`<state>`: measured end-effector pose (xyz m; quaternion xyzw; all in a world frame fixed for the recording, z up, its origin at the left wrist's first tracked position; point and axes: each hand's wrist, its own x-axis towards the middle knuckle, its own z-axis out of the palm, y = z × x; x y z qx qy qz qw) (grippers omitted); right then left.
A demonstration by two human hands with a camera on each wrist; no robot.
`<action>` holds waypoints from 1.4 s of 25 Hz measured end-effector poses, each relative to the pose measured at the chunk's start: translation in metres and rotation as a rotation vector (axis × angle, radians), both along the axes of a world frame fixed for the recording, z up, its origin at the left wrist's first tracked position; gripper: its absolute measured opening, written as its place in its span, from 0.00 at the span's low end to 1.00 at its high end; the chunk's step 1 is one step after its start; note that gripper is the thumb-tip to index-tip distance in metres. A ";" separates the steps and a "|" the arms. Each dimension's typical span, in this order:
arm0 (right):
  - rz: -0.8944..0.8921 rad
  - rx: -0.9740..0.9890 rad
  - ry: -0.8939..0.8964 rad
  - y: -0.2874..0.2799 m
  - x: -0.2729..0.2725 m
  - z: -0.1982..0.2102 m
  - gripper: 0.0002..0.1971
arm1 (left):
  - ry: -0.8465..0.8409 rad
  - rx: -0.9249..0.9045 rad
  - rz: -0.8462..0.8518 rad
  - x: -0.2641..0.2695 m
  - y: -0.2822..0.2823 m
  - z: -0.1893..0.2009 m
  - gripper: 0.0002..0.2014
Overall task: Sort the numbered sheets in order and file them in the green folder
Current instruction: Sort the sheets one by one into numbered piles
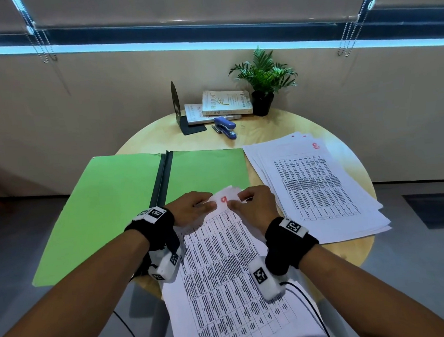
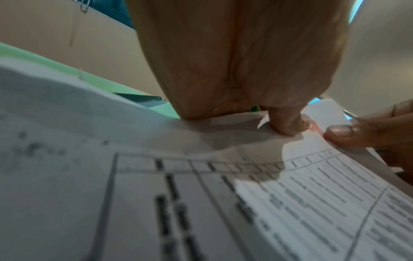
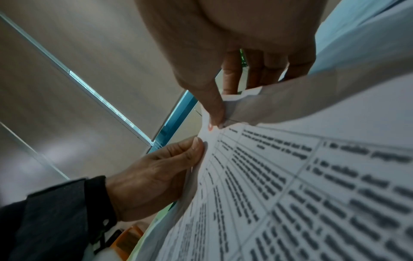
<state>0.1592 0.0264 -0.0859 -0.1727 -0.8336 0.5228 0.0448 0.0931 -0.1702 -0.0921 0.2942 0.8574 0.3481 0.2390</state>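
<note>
Both hands hold a small stack of white printed sheets (image 1: pixel 223 269) by its far edge above the near rim of the round wooden table (image 1: pixel 265 130); the top sheet carries a dense black table and a red handwritten 9. The left hand (image 1: pixel 189 208) and right hand (image 1: pixel 255 205) each pinch the thin, limp paper between thumb and fingers. The green folder (image 1: pixel 112 203), matte card with a dark spine, lies open and flat to the left, and a fanned pile of sheets (image 1: pixel 318 187) topped by a red 8 rests at right.

Bare round wooden tabletop (image 1: pixel 260 132) lies between the open green card folder (image 1: pixel 106 201), fanned white printed sheets (image 1: pixel 320 187) and blue stapler (image 1: pixel 225 126).
</note>
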 end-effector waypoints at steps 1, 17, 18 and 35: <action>0.025 0.047 -0.008 -0.001 0.001 0.001 0.11 | 0.009 -0.011 -0.009 0.001 0.001 0.001 0.13; 0.309 0.656 -0.083 0.101 0.011 0.109 0.17 | 0.090 -0.103 -0.043 -0.005 -0.006 -0.004 0.10; 0.235 0.600 0.035 0.106 0.012 0.113 0.17 | 0.104 -0.128 -0.045 -0.004 -0.006 -0.001 0.12; -0.204 0.317 -0.046 0.240 -0.124 0.088 0.11 | -0.016 -0.084 0.006 0.001 0.005 0.002 0.09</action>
